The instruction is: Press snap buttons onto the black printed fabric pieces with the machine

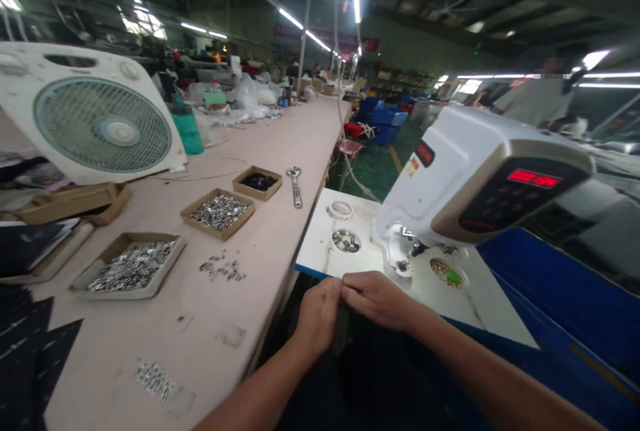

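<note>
My left hand (319,314) and my right hand (376,298) meet fingertip to fingertip just in front of the white machine table (320,248). Both hands are closed in a pinch; whatever sits between the fingers is too small to make out. Dark cloth lies below my hands. The white press machine (480,178) with a red display stands just beyond my right hand, its head over the table. A small dish of metal parts (346,240) sits on the white table.
On the long pink bench to the left stand cardboard trays of metal snaps (131,266) (219,212), a tray of black parts (257,182), loose snaps (223,268), a wrench (296,186) and a tilted fan (95,114). A person stands at the far right.
</note>
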Motion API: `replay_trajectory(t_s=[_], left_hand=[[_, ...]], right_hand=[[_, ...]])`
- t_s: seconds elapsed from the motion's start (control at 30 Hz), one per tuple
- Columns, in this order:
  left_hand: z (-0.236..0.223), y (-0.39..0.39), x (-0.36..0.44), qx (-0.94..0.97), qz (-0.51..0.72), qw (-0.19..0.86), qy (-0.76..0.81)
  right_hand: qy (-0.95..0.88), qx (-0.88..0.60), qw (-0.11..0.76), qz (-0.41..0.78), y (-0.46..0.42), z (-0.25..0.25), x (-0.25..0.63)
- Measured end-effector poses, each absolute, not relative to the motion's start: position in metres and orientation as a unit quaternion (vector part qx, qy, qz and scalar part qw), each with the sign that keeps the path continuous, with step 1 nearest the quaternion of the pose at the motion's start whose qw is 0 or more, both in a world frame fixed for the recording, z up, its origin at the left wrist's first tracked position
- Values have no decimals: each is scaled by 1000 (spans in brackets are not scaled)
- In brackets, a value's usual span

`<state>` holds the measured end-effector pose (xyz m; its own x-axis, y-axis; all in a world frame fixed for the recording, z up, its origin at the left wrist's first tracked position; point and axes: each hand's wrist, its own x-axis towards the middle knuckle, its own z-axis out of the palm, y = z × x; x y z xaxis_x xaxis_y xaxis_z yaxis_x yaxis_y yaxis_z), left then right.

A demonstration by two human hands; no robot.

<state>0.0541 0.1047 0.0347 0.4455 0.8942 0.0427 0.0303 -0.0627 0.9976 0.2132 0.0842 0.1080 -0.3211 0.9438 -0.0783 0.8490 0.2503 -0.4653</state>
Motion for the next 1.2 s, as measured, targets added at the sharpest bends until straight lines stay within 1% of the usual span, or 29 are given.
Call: replay_trajectory(t_s=[0.07, 0.13, 0.2, 0.27, 0.3, 0.33, 0.4, 0.47, 0.53, 0.7, 0.83, 0.93, 1.0, 1.1, 1.2], left_hand=[[33, 108, 61, 519, 362, 652, 419], [31, 107, 69, 448, 303, 710, 451], [29, 100, 75, 451, 237, 740, 438], [27, 89, 77, 491, 194, 745, 407], [26, 84, 77, 542, 177, 724, 387], [24, 79, 76, 616, 157, 681, 363], [21, 74, 73, 785, 95, 534, 298], [17, 73, 71, 889, 18, 398, 227], [13, 76, 72, 911, -14, 366, 189], [15, 83, 76, 903, 19, 398, 163], [24, 85, 71, 896, -1, 416, 155], [28, 87, 65, 895, -2, 420, 153], [30, 87, 63, 892, 11, 424, 158], [30, 87, 64, 889, 6, 426, 167], [29, 86, 66, 891, -17, 421, 167]], right_hand=[[-791, -574, 102, 185, 111, 117, 204], [-805, -573, 88, 129, 140, 121, 185], [-830, -550, 57, 80, 168, 119, 158], [-859, -509, 8, 55, 192, 111, 124], [-872, -486, -19, 50, 202, 106, 108], [-882, -466, -43, 47, 211, 100, 92], [-893, -440, -80, 49, 226, 90, 67], [-897, -426, -104, 56, 239, 83, 52], [-900, -413, -122, 71, 249, 79, 47], [-908, -379, -142, 107, 262, 79, 54], [-899, -402, -137, 109, 264, 80, 59], [-878, -442, -106, 149, 264, 79, 61], [-864, -459, -62, 197, 261, 76, 63], [-842, -470, 32, 262, 255, 67, 65], [-830, -465, 112, 287, 250, 58, 64]])
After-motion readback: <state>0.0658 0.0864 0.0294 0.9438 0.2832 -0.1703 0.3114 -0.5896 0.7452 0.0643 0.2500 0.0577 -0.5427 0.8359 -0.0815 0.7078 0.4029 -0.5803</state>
